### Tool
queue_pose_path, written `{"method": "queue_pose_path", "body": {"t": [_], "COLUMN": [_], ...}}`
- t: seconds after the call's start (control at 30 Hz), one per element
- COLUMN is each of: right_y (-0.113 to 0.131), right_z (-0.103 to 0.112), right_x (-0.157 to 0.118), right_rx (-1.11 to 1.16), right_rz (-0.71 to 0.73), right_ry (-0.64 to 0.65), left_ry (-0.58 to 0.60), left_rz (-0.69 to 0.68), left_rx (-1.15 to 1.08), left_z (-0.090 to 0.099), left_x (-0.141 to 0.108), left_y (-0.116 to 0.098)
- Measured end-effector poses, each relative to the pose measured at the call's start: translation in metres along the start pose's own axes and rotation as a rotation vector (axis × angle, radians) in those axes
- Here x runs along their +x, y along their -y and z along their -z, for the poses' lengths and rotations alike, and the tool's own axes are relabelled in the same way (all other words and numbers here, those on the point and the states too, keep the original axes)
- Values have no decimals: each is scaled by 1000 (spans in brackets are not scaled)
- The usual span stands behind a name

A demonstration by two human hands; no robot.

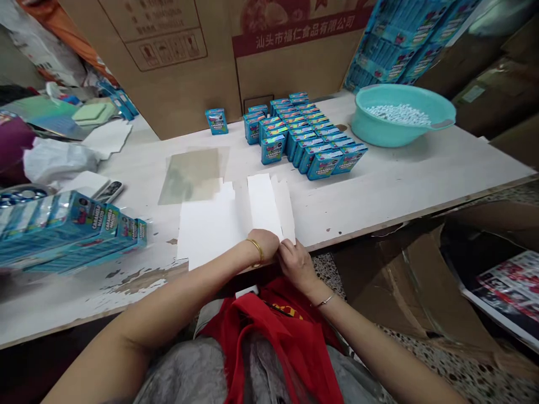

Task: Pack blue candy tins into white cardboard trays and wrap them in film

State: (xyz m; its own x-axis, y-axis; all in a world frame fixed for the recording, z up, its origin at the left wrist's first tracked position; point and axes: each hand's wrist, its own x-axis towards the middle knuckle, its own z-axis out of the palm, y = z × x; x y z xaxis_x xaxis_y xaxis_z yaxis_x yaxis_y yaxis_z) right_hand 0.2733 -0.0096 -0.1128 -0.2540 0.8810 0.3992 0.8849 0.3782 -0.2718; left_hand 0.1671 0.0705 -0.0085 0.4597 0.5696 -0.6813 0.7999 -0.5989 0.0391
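Note:
A white folded card blank (263,199) lies at the table's front edge, with a narrow upright panel and a side flap on its right. My left hand (266,244), with a gold bangle at the wrist, is closed at the near end of this blank; its fingertips are mostly hidden. Right beside it, my right hand (295,264) pinches the blank's near right corner. The two hands touch or nearly touch. Flat white card sheets (206,233) spread out to the left of the blank. Behind them lies a thin translucent greenish sheet (189,175).
Rows of small blue caramel boxes (303,134) stand behind, with a single one (217,122) apart. A turquoise basin (379,132) of white pieces sits right. Wrapped blue boxes (84,224) are at left. A big carton (202,95) stands at the back. The table edge (421,210) runs at right.

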Motion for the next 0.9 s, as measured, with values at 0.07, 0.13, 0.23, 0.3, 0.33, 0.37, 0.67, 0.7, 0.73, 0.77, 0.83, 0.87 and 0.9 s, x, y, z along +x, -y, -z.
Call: {"method": "queue_pose_path", "body": {"t": [0.07,0.13,0.23,0.3,0.33,0.37,0.67,0.7,0.73,0.77,0.83,0.87,0.9], "right_y": [1,1,2,2,1,0,-54,-60,-64,-67,-70,-69,-69], "right_z": [-3,-7,-12,-9,-5,0,22,25,30,35,45,50,54], "right_x": [0,-2,-4,-3,-1,2,57,59,60,60,59,58,57], "right_rx": [37,75,128,205,260,327,491,414,333,254,111,50,-4], "right_rz": [-20,-37,-19,-9,-39,-105,-313,-279,-251,-221,-153,-116,-81], "right_ry": [-18,-54,-140,-221,-259,-287,113,159,209,264,363,400,421], "left_ry": [51,100,223,289,302,299,21,-47,-116,-189,-364,-470,-584], "left_rz": [-47,-105,-139,-134,-132,-130,-127,-139,-164,-196,-263,-272,-256], "left_rx": [12,9,-97,-204,-239,-252,121,118,93,46,-63,-94,-98], "left_z": [5,10,17,21,22,23,5,2,0,1,8,13,20], "left_x": [4,7,10,12,13,14,8,7,5,4,6,8,12], "left_y": [9,19,32,39,41,42,-5,-13,-19,-23,-17,-8,5]}}
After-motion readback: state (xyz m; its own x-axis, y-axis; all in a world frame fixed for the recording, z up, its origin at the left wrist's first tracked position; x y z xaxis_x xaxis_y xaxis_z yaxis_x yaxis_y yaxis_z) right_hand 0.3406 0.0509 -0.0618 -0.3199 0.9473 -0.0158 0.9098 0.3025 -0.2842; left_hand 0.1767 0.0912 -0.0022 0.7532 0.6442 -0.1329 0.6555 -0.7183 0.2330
